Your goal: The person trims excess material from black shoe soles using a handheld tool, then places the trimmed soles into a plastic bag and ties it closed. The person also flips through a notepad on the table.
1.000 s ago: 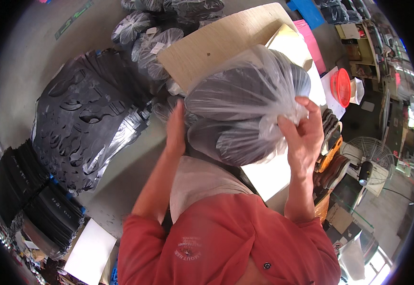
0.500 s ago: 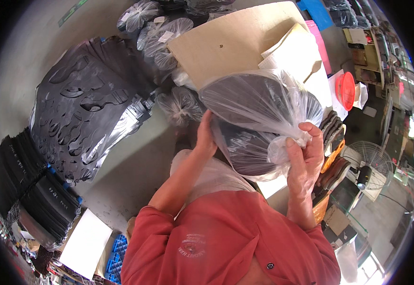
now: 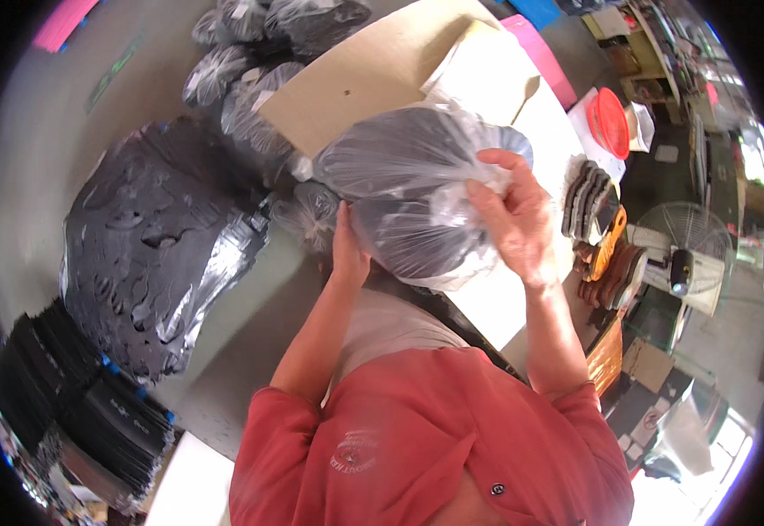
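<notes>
A clear plastic bag [image 3: 390, 162] filled with dark, flat-looking pieces is held up in front of my body, over the near edge of the table. My right hand [image 3: 519, 219] pinches its gathered, twisted neck between thumb and fingers. Against the bag's left side rests my left hand [image 3: 349, 250], supporting it; some of those fingers are hidden behind the plastic. What the dark pieces are cannot be made out through the film. Close beyond my left hand lies a smaller tied bag [image 3: 312, 215] with dark contents.
A table bears a tan board [image 3: 316, 96] and pale sheets [image 3: 478, 74]. At right are a red round dish [image 3: 608, 123], stacked dark curved pieces [image 3: 585, 200] and a fan [image 3: 684, 250]. Filled bags [image 3: 255, 101], a black cut-out sheet [image 3: 149, 245] and black stacks [image 3: 97, 408] lie leftward.
The bag and both hands have shifted left and slightly up in view. The surroundings have shifted too as my head turned. Both hands keep their hold on the bag.
</notes>
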{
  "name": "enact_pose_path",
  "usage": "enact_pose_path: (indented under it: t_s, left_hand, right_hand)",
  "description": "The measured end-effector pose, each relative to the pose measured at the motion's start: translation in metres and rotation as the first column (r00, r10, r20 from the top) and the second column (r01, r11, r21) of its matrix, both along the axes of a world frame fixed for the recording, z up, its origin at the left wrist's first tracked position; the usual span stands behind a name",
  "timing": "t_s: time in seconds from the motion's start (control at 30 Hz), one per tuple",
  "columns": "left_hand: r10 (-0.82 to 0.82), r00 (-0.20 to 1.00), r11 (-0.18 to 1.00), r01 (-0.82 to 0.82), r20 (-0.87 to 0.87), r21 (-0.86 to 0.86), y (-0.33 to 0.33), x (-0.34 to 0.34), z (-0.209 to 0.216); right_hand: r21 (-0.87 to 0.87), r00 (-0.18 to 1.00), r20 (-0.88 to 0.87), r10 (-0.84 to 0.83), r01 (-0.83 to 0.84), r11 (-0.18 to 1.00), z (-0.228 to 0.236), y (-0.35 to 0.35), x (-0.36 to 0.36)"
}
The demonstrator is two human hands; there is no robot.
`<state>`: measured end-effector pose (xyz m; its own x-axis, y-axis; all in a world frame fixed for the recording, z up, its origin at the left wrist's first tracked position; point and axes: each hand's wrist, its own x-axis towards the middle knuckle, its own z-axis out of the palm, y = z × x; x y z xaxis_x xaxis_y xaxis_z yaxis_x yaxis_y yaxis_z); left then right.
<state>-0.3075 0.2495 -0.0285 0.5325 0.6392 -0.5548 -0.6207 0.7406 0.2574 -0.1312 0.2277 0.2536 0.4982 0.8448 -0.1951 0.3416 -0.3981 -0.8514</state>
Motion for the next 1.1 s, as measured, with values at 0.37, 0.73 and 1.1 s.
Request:
enact_pose_path:
  t_s: [0.37,0.73,1.1]
  left_hand:
    - [-0.243,0.610,0.433,0.764,-0.754,0.479,-0.001,-0.034,0.084]
    - [-0.349,0.002,-0.221,0.972,-0.937,0.084,-0.109,0.000,0.053]
    - [-0.486,0.073,-0.319,0.913,-0.871,0.254,-0.125,0.102,0.131]
  right_hand:
    - [0.184,0.975,0.208,0.082,-0.122,0.975,-0.020,-0.045,0.000]
    - [0.560,0.923,0.242,-0.300,0.120,0.820,-0.067,-0.152,0.065]
    - [0.047,0.791,0.042,-0.611,0.609,0.792,-0.242,-0.238,0.209]
